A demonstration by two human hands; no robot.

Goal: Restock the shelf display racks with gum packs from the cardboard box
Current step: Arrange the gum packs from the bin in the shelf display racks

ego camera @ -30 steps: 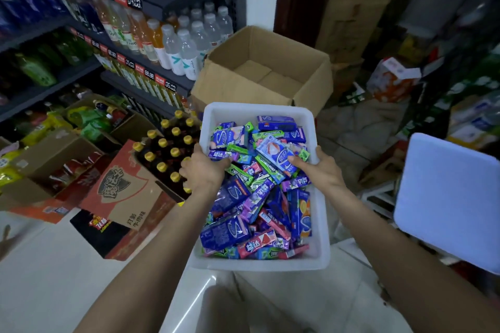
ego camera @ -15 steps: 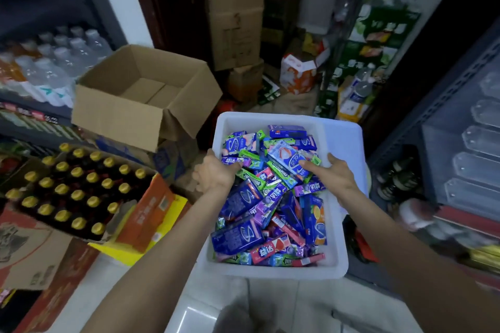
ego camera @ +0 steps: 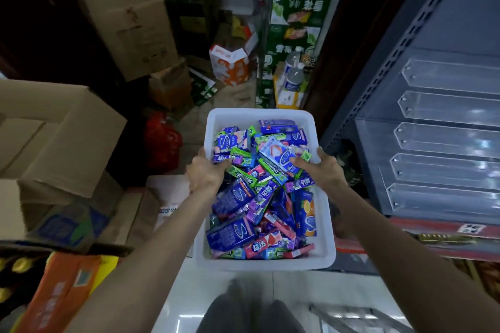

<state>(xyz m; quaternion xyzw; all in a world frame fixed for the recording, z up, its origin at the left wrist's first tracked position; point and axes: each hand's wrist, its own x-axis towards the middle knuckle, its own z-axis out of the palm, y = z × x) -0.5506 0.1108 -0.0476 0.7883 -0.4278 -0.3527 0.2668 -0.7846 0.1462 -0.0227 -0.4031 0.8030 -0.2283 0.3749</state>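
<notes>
Both hands, left hand (ego camera: 206,173) and right hand (ego camera: 323,169), grip opposite rims of the white plastic tub (ego camera: 266,262) heaped with colourful gum packs (ego camera: 259,192), probably keeping it level; clear acrylic display racks (ego camera: 443,140) wait right of the right hand.

Glossy pale tile floor (ego camera: 297,297); stacked cartons (ego camera: 127,16) behind.

Your forearms are bare, no sleeves reaching into view, and your hands, left (ego camera: 204,174) and right (ego camera: 324,170), wear no gloves; below them you wear dark grey trousers (ego camera: 251,311)
</notes>
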